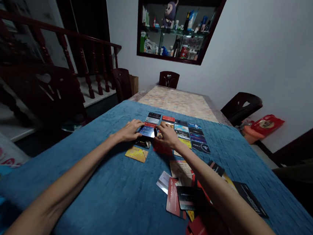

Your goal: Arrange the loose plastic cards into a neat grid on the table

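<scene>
Two arms outstretched, left hand and right hand flanking blue card

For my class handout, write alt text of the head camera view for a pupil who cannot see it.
A person's left hand and right hand are at either end of a blue card within rows of cards on a blue cloth. A loose pile of cards lies beside the right forearm.

Blue card, golden-yellow card
</scene>
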Available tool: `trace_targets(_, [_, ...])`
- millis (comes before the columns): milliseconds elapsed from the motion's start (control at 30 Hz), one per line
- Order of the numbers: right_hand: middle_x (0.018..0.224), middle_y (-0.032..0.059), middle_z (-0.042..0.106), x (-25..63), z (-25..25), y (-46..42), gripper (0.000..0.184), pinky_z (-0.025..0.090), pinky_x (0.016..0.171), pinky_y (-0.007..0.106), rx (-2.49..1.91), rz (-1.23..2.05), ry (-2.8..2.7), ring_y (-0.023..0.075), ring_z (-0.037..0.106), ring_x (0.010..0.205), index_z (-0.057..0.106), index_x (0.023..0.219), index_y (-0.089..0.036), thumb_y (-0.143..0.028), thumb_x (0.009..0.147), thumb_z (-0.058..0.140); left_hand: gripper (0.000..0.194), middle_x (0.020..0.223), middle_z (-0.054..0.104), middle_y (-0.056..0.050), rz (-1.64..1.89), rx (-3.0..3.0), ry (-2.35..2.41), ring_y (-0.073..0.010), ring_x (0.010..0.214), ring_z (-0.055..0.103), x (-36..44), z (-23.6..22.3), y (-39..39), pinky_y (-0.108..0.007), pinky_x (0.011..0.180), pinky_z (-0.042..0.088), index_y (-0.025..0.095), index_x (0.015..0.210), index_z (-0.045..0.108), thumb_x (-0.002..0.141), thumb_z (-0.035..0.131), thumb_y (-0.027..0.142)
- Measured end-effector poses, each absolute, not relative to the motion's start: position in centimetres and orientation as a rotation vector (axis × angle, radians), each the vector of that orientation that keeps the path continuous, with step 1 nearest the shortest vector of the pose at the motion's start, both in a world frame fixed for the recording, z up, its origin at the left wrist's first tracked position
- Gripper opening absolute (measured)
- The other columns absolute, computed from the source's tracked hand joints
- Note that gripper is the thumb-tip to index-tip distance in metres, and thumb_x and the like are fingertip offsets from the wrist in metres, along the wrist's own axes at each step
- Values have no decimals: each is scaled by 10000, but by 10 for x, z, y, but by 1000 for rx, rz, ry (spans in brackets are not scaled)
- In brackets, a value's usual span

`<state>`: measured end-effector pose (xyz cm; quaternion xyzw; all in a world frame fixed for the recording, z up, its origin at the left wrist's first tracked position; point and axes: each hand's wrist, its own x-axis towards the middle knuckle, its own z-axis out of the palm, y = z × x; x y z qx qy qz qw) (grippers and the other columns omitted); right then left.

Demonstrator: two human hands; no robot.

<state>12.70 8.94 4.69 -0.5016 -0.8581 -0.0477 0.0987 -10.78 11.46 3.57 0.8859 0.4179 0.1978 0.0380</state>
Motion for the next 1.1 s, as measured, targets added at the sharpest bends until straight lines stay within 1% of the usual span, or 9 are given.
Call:
trace_targets(100, [1246,121,609,124,42,97,416,441,893,369,-1496,-112,-2537,288,504,1146,613,1248,-200,-410,890,641,455,1254,603,-114,609,2690,1274,-283,1167,536,-112,29,125,-458,1039,431,160,1222,606,774,677,179])
trace_targets(200, [1236,105,622,121,38,102,355,445,880,359,-1511,-89,-2536,286,505,1150,653,1193,-223,-416,896,640,425,1212,630,-105,629,2678,1261,-273,1142,559,-114,22,132,-429,1025,449,164,1189,631,766,677,169])
trace_targets(300, [1244,104,629,119,35,106,359,442,887,360,-1530,-72,-2534,291,506,1155,659,1199,-226,-418,897,640,409,1214,637,-110,603,2687,1248,-265,1150,560,-115,16,136,-412,1023,452,159,1184,638,777,668,164])
trace_targets(567, [1219,103,658,116,29,109,404,428,906,355,-1576,-43,-2543,294,510,1167,657,1234,-220,-446,901,623,436,1252,621,-114,458,2731,1287,-261,1183,558,-116,11,140,-390,1043,446,167,1264,607,829,618,170])
trace_targets(833, [1178,97,695,115,32,105,367,420,869,361,-1629,-40,-2567,309,527,1144,677,1204,-231,-437,916,581,360,1191,627,-102,475,2747,1288,-247,1142,577,-115,11,140,-382,1034,460,187,1208,649,852,600,192])
trace_targets(933, [1195,101,691,114,35,102,361,416,841,367,-1644,-48,-2579,324,513,1158,681,1193,-233,-433,914,570,351,1187,624,-114,459,2751,1293,-250,1136,583,-115,9,142,-393,1038,461,169,1186,663,843,592,188])
trace_targets(1100, [1195,101,691,112,40,99,342,402,820,375,-1657,-60,-2601,330,493,1171,696,1156,-238,-430,916,547,348,1151,635,-92,500,2760,1286,-232,1111,598,-115,8,142,-371,1024,477,191,1164,677,830,578,194])
